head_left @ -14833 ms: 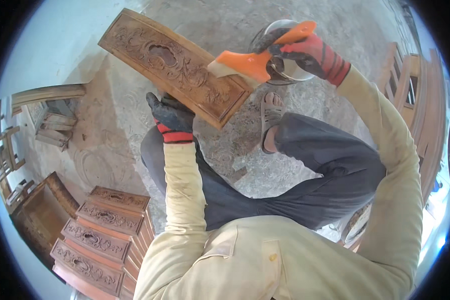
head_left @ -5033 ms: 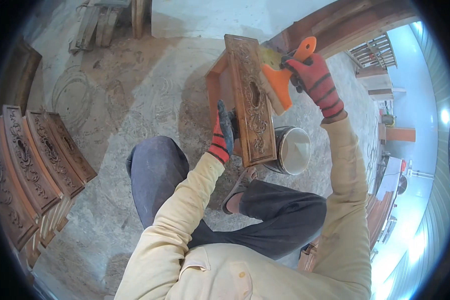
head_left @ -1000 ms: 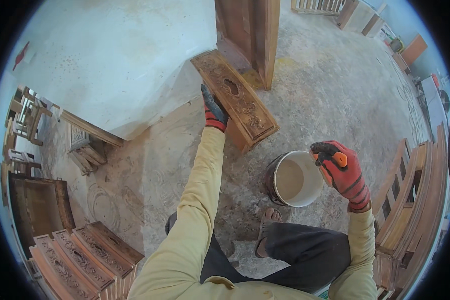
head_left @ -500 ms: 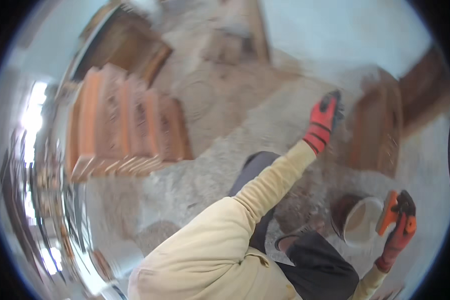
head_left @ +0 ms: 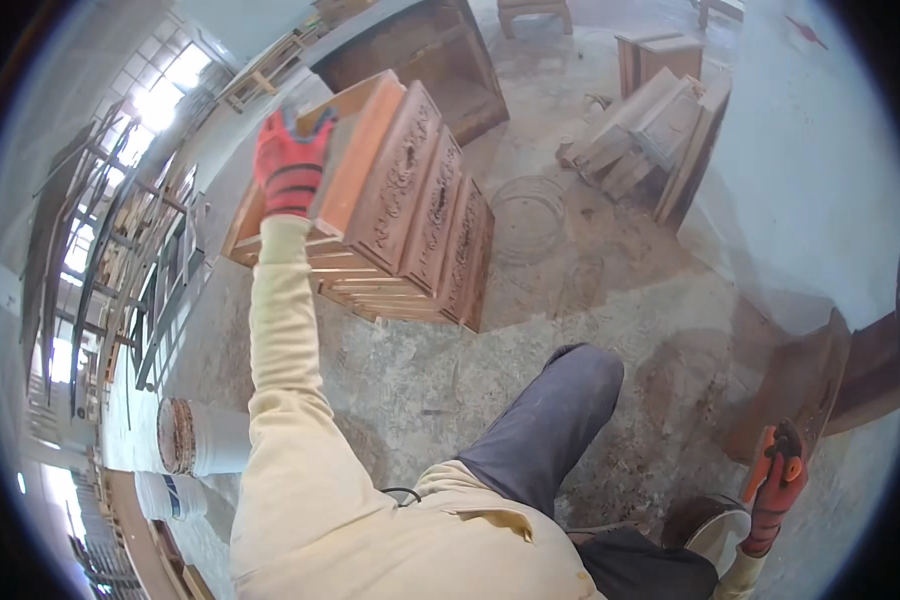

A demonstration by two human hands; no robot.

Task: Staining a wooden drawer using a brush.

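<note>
My left hand (head_left: 295,165), in a red glove with dark bands and grey fingertips, reaches over the nearest end of a stack of wooden drawers (head_left: 438,225) with carved fronts. Its fingers are spread, with a gap between thumb and fingers. Whether they touch the end drawer (head_left: 355,165) I cannot tell. At the lower right my right hand (head_left: 778,490), gloved alike, is closed around an orange tool (head_left: 758,465) with a flat body. The dark-gloved fingers hide much of the tool, so its kind is unclear. Below that hand stands a round bucket (head_left: 735,530), partly cut off by my leg.
Behind the drawers stands a dark wooden cabinet (head_left: 410,60). Wooden pieces (head_left: 660,130) lean at the back right; a curved brown wooden piece (head_left: 790,385) is at the right. White buckets (head_left: 215,437) lie at the left, near racks of timber (head_left: 120,250).
My left hand has swung from the right side across to the drawers at the left. The view has turned left. My right hand still holds the orange tool.
</note>
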